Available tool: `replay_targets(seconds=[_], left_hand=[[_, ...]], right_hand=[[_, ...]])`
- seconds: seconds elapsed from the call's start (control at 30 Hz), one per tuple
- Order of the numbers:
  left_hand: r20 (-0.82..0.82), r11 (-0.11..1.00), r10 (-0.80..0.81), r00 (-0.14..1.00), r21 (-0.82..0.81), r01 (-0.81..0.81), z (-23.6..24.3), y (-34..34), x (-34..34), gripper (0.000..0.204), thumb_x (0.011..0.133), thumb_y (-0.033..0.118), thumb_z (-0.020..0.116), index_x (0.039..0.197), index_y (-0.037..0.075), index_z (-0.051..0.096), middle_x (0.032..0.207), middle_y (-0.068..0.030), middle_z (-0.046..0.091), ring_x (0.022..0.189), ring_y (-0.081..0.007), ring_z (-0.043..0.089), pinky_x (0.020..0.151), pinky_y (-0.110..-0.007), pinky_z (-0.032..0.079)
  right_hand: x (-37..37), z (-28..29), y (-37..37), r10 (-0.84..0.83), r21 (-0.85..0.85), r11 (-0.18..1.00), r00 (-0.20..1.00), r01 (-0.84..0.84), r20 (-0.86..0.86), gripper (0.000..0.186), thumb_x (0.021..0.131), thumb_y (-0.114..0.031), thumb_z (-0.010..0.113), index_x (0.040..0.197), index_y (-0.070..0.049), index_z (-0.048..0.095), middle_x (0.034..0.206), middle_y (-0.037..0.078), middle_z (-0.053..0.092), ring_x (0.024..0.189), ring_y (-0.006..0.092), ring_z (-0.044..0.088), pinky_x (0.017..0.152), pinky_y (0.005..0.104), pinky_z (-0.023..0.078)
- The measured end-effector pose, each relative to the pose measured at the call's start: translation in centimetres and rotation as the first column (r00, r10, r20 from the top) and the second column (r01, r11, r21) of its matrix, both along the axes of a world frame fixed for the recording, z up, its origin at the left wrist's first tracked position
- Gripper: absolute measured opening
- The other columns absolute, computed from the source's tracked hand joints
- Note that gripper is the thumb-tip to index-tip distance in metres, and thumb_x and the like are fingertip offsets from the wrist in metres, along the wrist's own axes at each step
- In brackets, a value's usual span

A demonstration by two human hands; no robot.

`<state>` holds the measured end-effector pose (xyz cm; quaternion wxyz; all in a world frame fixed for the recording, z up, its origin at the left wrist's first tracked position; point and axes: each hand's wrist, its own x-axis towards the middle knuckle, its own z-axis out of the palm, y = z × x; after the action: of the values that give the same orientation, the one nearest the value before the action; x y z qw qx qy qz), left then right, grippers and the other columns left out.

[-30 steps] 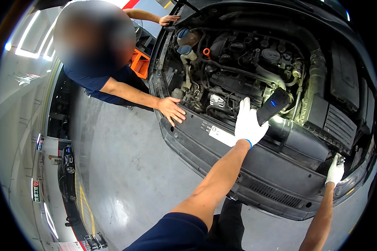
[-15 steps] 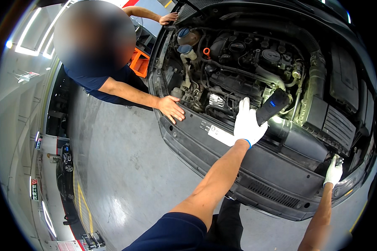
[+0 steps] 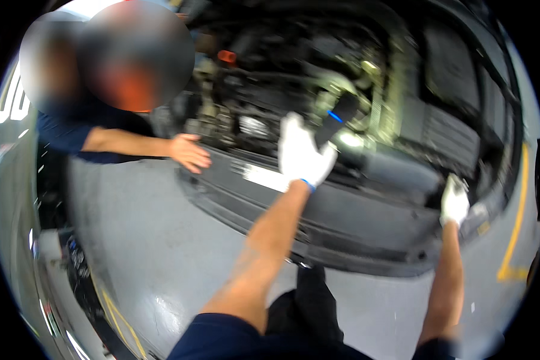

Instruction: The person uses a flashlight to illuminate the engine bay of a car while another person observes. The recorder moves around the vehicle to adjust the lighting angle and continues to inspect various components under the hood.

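My left hand (image 3: pixel 306 153), in a white glove with a blue cuff, is over the front of a car's open engine bay. It grips a black work light (image 3: pixel 338 120) with a blue indicator strip, beside the thumb. Its beam falls on the hoses and a smooth black air duct (image 3: pixel 402 171). At the right front corner, my white-gloved right hand (image 3: pixel 455 203) has its fingers closed beside the air filter box (image 3: pixel 447 135). Something small and greyish shows at those fingertips, too blurred to name.
The black front panel (image 3: pixel 354 210) of the car runs below my hands, with a white label (image 3: pixel 264 177). A person's bare hand (image 3: pixel 189 152) is at its left end. An orange ring handle (image 3: pixel 226 57) stands up from the engine. Yellow lines (image 3: pixel 515 222) mark the grey floor.
The view has swung and blurred, so the car appears further left. Both my hands keep about the same places on the car. The other person's far hand is no longer visible.
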<state>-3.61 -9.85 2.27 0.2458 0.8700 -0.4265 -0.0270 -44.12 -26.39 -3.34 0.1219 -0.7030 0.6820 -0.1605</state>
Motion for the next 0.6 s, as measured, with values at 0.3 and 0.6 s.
replay_targets(seconds=[0.3,0.6], left_hand=[[0.218,0.984,-0.073,0.973,-0.143,0.106,-4.3,0.3,0.1,0.051,0.078,0.037,0.083,0.104,-0.005,0.069,0.147,-0.0311,0.053,0.139,-0.0503,0.048,0.117,-0.055,0.041],[-0.221,0.995,-0.027,0.975,0.083,0.047,-1.0,1.0,-0.3,0.075,0.083,0.055,0.082,0.126,-0.003,0.063,0.132,-0.0218,0.068,0.118,-0.0376,0.068,0.101,-0.043,0.054]], right_hand=[[-2.1,-3.9,-0.5,-0.106,0.002,0.994,0.977,0.108,0.187,0.030,0.102,-0.032,0.067,0.118,-0.010,0.078,0.110,0.011,0.079,0.102,0.0271,0.075,0.092,0.0358,0.054],[-1.3,-3.7,-0.4,-0.085,-0.010,0.996,0.971,0.089,0.222,0.027,0.102,-0.028,0.067,0.117,-0.008,0.078,0.110,0.010,0.080,0.099,0.0249,0.075,0.092,0.0348,0.054]])
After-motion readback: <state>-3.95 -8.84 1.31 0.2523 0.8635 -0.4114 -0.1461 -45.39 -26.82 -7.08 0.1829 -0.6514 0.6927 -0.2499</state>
